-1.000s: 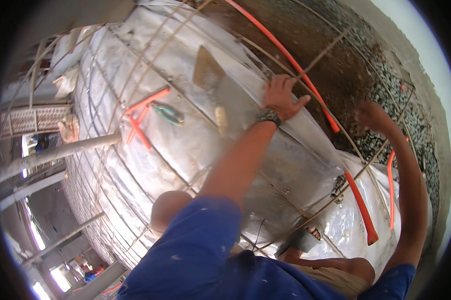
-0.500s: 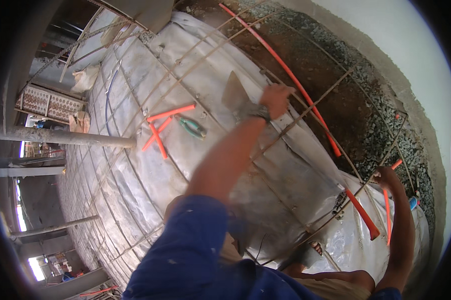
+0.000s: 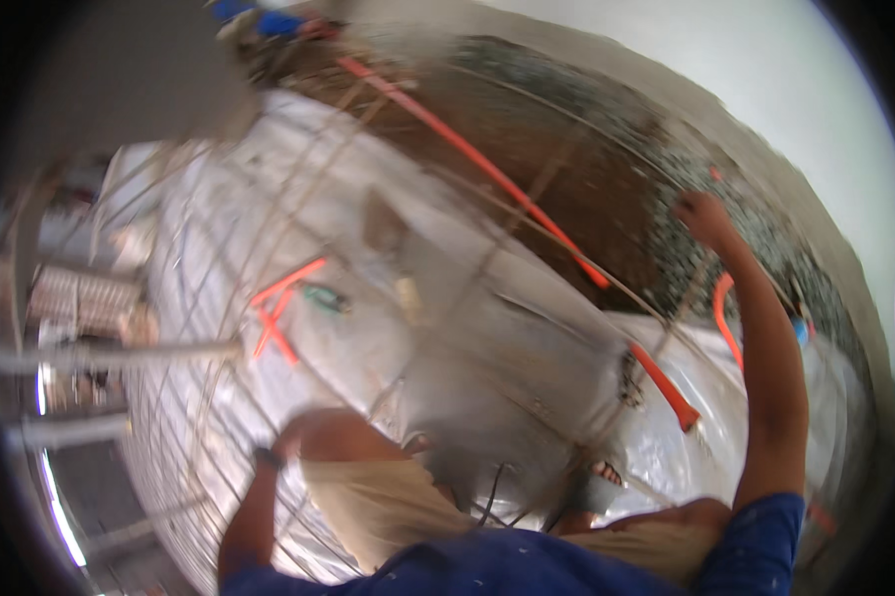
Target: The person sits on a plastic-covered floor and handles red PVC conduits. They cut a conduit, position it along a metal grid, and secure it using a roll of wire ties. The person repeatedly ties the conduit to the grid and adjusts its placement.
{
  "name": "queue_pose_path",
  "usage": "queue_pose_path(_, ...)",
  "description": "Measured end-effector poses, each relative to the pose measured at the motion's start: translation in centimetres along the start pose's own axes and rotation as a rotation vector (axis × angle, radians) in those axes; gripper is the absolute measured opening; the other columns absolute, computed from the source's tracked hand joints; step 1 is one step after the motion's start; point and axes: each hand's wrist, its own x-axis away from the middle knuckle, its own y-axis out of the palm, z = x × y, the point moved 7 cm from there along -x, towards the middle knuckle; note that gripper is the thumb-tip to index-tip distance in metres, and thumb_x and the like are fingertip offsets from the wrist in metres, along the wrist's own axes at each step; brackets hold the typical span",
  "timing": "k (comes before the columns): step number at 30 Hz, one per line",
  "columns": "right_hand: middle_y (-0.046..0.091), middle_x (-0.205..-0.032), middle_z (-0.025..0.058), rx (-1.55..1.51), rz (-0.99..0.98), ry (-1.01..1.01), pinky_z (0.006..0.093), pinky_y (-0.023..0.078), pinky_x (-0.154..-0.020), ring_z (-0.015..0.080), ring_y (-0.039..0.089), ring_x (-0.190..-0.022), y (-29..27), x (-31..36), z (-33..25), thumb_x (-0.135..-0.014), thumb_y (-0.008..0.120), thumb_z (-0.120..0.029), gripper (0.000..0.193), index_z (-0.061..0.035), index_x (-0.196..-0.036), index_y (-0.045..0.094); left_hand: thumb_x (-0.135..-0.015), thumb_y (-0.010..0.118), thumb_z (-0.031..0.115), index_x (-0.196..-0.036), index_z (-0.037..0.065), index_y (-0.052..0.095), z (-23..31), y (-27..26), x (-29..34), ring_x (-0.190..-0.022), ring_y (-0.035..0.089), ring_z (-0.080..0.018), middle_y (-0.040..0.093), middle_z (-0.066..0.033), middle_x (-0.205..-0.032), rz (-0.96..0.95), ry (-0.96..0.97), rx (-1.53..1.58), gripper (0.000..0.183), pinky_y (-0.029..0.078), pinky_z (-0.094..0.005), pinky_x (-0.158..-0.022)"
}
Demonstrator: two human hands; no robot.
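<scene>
My right hand (image 3: 700, 217) reaches over the grey gravel (image 3: 656, 214) beside the wall; its fingers look closed, but blur hides what they may hold. Steel bars (image 3: 688, 288) cross just below it. A curved orange pipe (image 3: 725, 316) stands by my right forearm. My left hand (image 3: 292, 435) is down at my bent knee, its fingers not distinguishable. Ahead, a long orange pipe (image 3: 477, 159) lies across the bare soil. A short orange pipe with a flared end (image 3: 663, 385) sticks out from the plastic sheet (image 3: 527, 348).
Orange pipe pieces (image 3: 286, 283) lie crossed on the sheet beside green-handled pliers (image 3: 323, 297). A trowel-like blade (image 3: 383, 224) is farther ahead. Another person's blue sleeve (image 3: 278, 23) shows at the long pipe's far end. A grey post (image 3: 120, 358) juts in from the left.
My left hand has drawn back from the bars near the long pipe to my knee. My right hand has moved farther out over the gravel. The view has shifted, bringing another person into sight.
</scene>
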Motion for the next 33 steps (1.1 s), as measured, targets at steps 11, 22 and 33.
queue_pose_path(11,0.078,-0.094,0.0199,-0.323,0.638,0.426,0.0524,0.057,-0.087,0.0447,0.074,-0.090,-4.9,12.3,13.4,-0.101,0.068,-0.044,0.040,-0.0067,-0.111,0.078,-0.108,0.064,0.044,-0.147,0.006,0.064,-0.6,3.6,-3.1,-0.119,0.071,-0.0256,0.076,-0.0093,-0.130,0.022,-0.235,0.216,0.054,0.053,-0.0414,-0.105)
queue_pose_path(22,0.078,-0.097,0.0227,0.043,0.471,0.703,0.0507,0.057,-0.087,0.0415,0.076,-0.096,-2.3,27.0,27.0,-0.095,0.073,-0.041,0.036,-0.0082,-0.108,0.080,-0.110,0.059,0.043,-0.150,0.006,0.061,7.9,1.8,-9.6,-0.123,0.069,-0.0258,0.073,-0.0104,-0.135,0.015,-0.106,0.161,0.054,0.052,-0.0413,-0.108)
queue_pose_path(33,0.071,-0.132,0.0329,-0.103,0.435,1.173,0.0531,0.054,-0.108,0.0454,0.069,-0.127,4.1,34.6,35.4,-0.083,0.081,-0.065,0.100,0.0074,-0.145,0.053,-0.112,0.055,0.042,-0.153,0.006,0.058,6.8,1.4,-5.4,-0.127,0.067,-0.0261,0.070,-0.0115,-0.140,0.038,-0.103,0.211,0.054,0.051,-0.0412,-0.110)
